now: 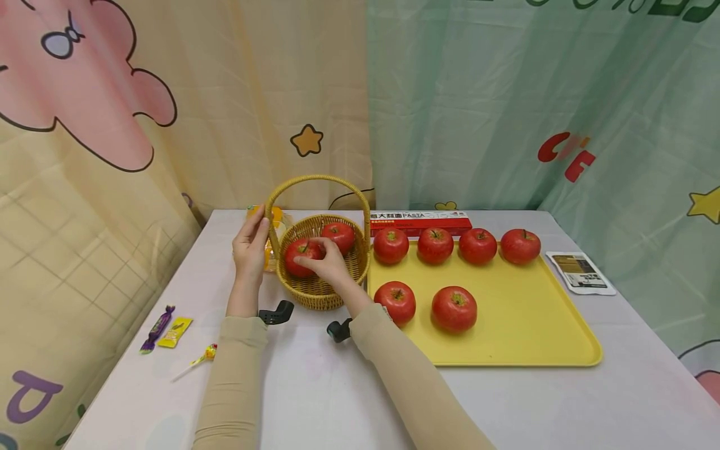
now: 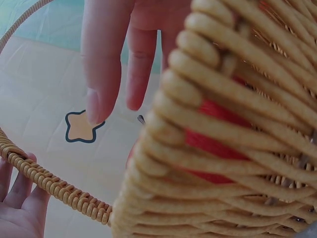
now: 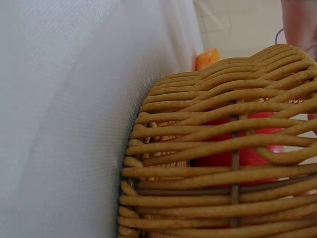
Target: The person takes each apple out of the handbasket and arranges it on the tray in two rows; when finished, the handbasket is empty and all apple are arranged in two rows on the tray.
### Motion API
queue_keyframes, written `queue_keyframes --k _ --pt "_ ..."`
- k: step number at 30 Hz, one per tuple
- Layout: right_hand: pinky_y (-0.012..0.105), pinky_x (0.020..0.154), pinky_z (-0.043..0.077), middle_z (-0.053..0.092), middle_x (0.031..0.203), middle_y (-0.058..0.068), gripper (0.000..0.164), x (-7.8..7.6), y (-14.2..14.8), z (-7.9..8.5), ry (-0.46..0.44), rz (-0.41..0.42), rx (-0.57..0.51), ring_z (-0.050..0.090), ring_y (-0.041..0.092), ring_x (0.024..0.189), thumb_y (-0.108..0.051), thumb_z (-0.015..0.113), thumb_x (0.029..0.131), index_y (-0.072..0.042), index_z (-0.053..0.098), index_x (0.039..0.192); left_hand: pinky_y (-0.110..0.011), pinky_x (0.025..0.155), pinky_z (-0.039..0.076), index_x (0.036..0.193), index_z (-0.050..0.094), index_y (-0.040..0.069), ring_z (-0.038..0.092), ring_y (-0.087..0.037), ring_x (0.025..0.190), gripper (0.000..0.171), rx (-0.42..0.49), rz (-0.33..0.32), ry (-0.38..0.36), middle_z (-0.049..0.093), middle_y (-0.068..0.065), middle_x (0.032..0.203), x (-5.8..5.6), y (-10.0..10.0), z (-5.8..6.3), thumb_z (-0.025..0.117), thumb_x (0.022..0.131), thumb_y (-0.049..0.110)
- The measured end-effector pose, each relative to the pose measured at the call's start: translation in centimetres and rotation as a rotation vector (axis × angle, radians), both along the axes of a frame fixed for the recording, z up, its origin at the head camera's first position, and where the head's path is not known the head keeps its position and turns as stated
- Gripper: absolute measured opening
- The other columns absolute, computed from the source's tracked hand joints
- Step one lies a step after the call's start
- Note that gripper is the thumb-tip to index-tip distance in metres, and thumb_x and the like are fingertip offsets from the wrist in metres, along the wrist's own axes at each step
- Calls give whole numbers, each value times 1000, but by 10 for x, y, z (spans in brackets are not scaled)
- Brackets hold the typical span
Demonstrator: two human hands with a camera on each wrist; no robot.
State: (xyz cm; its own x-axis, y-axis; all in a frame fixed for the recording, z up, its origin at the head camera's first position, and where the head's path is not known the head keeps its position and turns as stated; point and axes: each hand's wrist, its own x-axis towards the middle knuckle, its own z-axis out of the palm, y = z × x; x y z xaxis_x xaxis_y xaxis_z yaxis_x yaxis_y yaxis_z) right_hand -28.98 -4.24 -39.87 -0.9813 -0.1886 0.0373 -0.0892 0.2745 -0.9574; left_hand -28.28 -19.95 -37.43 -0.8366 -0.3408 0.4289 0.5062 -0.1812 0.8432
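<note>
A wicker basket [image 1: 317, 303] with a tall hooped handle [image 1: 317, 177] stands on the table and holds two red apples, one nearer [image 1: 292, 255] and one farther back [image 1: 340, 235]. My left hand [image 1: 247, 247] touches the left side of the handle, its fingers fairly straight; the left wrist view shows those fingers [image 2: 22, 191] behind the wrapped cane. Inside the basket my right hand [image 1: 332, 265] reaches over the nearer apple with thumb and fingers spread. In the left wrist view its fingers hang straight just above the apple's stem. Through the weave, red apple [image 3: 218, 153] shows in the right wrist view.
Right of the basket, a yellow tray [image 1: 523, 325] bears several more apples. Behind it lies a red pasta box [image 1: 422, 223], with a flat packet [image 1: 580, 272] at right. Wrapped candies [image 1: 157, 328] and a lollipop [image 1: 205, 355] lie left; an orange package [image 1: 270, 250] sits behind the basket.
</note>
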Motion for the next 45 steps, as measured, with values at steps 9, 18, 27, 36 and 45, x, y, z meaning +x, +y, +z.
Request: queue_keyframes --k 9,18,27,36,45 --pt "43 100 41 48 133 6 59 2 1 0 -45 -2 19 45 25 121 -31 76 79 -16 50 129 -22 95 45 127 59 7 56 -12 108 34 -11 11 -9 63 5 111 1 0 1 56 94 12" --pt "43 100 41 46 134 8 60 0 1 -3 -39 -1 28 44 26 122 -29 76 78 -15 51 130 -22 95 45 128 57 4 56 -11 108 35 -15 26 -13 62 6 111 1 1 0 56 94 12" --pt "43 96 44 41 129 13 58 0 1 -4 -52 -4 15 45 28 116 -28 80 75 -16 55 126 -22 95 45 129 56 5 55 -13 111 36 -39 38 -16 61 6 115 1 0 0 56 95 14" --pt "41 96 44 41 129 12 61 2 2 -3 -35 25 44 46 28 115 -22 82 72 -17 56 127 -22 95 44 129 56 4 55 -13 111 36 -39 38 -17 61 6 116 0 0 0 56 95 13" --pt "44 99 41 40 134 9 68 2 2 -3 -36 60 108 44 27 119 -20 83 70 -20 52 130 -23 96 44 129 56 5 55 -12 111 36 -40 47 -32 61 7 117 0 0 0 56 94 14"
